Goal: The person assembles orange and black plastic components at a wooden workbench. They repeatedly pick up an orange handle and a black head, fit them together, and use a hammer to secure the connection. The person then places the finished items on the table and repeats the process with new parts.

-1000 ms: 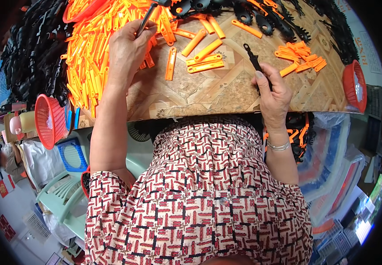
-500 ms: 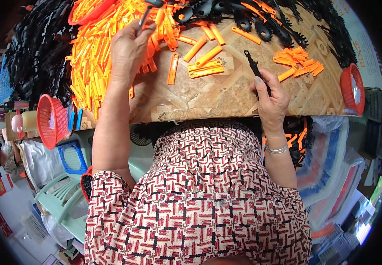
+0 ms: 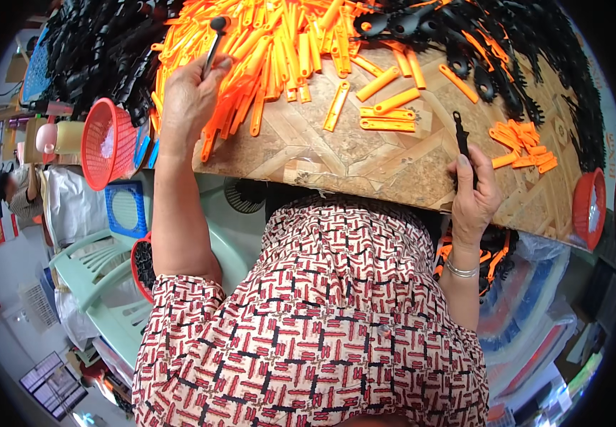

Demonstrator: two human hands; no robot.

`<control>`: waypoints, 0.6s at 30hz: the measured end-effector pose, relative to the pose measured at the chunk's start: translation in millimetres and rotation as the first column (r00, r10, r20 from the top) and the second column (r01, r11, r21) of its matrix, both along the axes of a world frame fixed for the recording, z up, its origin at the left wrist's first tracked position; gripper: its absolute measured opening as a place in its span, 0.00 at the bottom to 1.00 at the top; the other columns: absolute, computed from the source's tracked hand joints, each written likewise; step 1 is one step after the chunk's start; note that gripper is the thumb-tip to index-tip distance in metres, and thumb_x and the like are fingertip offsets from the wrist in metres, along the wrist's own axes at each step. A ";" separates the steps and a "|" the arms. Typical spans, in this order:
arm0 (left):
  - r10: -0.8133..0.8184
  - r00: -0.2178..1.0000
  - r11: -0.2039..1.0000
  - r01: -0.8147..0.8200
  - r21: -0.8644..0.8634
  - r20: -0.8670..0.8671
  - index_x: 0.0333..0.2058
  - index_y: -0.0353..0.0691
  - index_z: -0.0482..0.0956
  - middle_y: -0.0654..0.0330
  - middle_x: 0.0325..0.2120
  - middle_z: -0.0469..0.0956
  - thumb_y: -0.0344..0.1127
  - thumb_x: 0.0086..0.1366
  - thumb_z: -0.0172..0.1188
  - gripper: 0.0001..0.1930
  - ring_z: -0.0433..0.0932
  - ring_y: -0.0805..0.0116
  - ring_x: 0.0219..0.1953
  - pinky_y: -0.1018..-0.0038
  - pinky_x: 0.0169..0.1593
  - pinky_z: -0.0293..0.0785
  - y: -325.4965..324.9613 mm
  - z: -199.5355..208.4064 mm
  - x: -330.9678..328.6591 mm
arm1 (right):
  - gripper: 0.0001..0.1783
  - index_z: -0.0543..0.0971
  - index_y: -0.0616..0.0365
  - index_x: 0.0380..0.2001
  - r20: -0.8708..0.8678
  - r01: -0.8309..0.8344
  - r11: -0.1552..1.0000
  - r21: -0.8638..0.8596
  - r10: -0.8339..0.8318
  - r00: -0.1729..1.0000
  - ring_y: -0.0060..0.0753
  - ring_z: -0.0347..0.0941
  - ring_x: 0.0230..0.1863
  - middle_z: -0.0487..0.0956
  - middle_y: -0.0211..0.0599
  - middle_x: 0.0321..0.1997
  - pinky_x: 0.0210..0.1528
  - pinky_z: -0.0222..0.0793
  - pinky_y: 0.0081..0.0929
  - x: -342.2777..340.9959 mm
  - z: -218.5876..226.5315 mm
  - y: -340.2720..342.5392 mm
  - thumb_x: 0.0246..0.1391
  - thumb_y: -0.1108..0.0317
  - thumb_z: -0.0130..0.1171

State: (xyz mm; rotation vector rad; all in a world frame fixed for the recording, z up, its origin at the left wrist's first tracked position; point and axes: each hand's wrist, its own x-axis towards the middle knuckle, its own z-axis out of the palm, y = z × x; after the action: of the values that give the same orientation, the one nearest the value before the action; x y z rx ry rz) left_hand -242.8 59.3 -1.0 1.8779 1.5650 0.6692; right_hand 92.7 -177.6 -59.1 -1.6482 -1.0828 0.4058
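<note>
My left hand (image 3: 188, 107) is raised over the left part of the table, its fingers closed round the shaft of a small hammer (image 3: 214, 44) with a dark head. Below and beside it spreads a heap of orange plastic handles (image 3: 272, 60). My right hand (image 3: 476, 188), above the table's front edge, grips a narrow black plastic piece (image 3: 460, 134) with a holed tip pointing away from me; its lower end is hidden in the fingers. Beyond that hand lies a small cluster of short orange pieces (image 3: 525, 146). Several loose orange handles (image 3: 387, 124) rest between my hands.
Black kitchen utensil heads (image 3: 493, 78) pile up at the far right, and more black parts (image 3: 101, 60) at the far left. Red baskets (image 3: 103, 146) flank the patterned table (image 3: 308, 160). A pale green chair (image 3: 101, 274) stands at lower left.
The view has shifted, so the table sits further right and tilted. My left hand has come nearer with the hammer, away from the orange heap's middle. My right hand keeps the black piece.
</note>
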 end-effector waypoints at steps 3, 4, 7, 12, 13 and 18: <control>0.016 1.000 0.998 -0.015 -0.062 0.018 0.47 0.33 0.84 0.69 0.32 0.78 0.36 0.73 0.60 0.13 0.72 0.80 0.34 0.79 0.40 0.69 -14.9 -14.9 -9.6 | 0.11 0.80 0.65 0.50 -0.011 -0.002 1.000 -0.014 0.002 1.000 0.18 0.78 0.34 0.83 0.32 0.37 0.38 0.75 0.18 -0.6 1.4 -0.1 0.66 0.74 0.59; -0.011 1.000 0.998 0.013 -0.058 0.024 0.47 0.32 0.84 0.68 0.33 0.80 0.36 0.73 0.60 0.13 0.74 0.79 0.35 0.79 0.41 0.71 -17.1 -18.6 -11.9 | 0.11 0.80 0.65 0.50 -0.015 0.000 1.000 -0.016 0.000 1.000 0.18 0.79 0.34 0.83 0.32 0.37 0.38 0.75 0.18 -0.1 0.4 -0.5 0.66 0.74 0.59; -0.020 1.000 0.984 0.019 -0.176 -0.004 0.47 0.33 0.84 0.64 0.36 0.84 0.36 0.73 0.60 0.13 0.78 0.78 0.39 0.79 0.45 0.74 -32.1 -21.9 0.1 | 0.11 0.80 0.65 0.50 0.018 0.003 1.000 -0.020 -0.002 1.000 0.18 0.79 0.34 0.83 0.31 0.37 0.38 0.75 0.18 1.0 -0.5 -0.2 0.66 0.75 0.59; -0.181 0.976 0.969 0.156 -0.191 -0.121 0.49 0.33 0.84 0.64 0.31 0.84 0.34 0.72 0.60 0.13 0.76 0.82 0.34 0.79 0.42 0.74 -46.9 -20.1 14.9 | 0.11 0.81 0.66 0.50 0.011 -0.010 0.999 -0.034 0.011 1.000 0.18 0.78 0.34 0.83 0.31 0.38 0.38 0.75 0.18 0.4 3.8 1.4 0.66 0.75 0.59; -0.235 0.967 0.950 0.207 -0.232 -0.101 0.49 0.33 0.84 0.63 0.30 0.84 0.34 0.72 0.60 0.13 0.76 0.82 0.34 0.79 0.42 0.74 -48.3 -19.4 15.7 | 0.11 0.81 0.66 0.50 0.011 -0.011 0.999 -0.034 0.011 1.000 0.18 0.78 0.34 0.83 0.32 0.38 0.38 0.75 0.18 0.4 3.1 0.8 0.66 0.76 0.59; -0.057 0.991 0.994 0.068 -0.086 0.121 0.47 0.37 0.86 0.62 0.36 0.86 0.30 0.70 0.59 0.11 0.79 0.79 0.36 0.78 0.43 0.75 -52.6 -23.2 16.3 | 0.11 0.81 0.66 0.50 0.005 -0.028 0.999 -0.022 0.028 1.000 0.18 0.78 0.35 0.83 0.32 0.40 0.39 0.75 0.18 0.8 1.4 0.6 0.66 0.75 0.59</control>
State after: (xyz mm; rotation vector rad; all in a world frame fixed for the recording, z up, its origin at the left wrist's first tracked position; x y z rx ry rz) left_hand -226.5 6.7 -24.2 1.7801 1.4318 0.6589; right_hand 93.4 -177.1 -57.7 -1.6555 -1.1097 0.4332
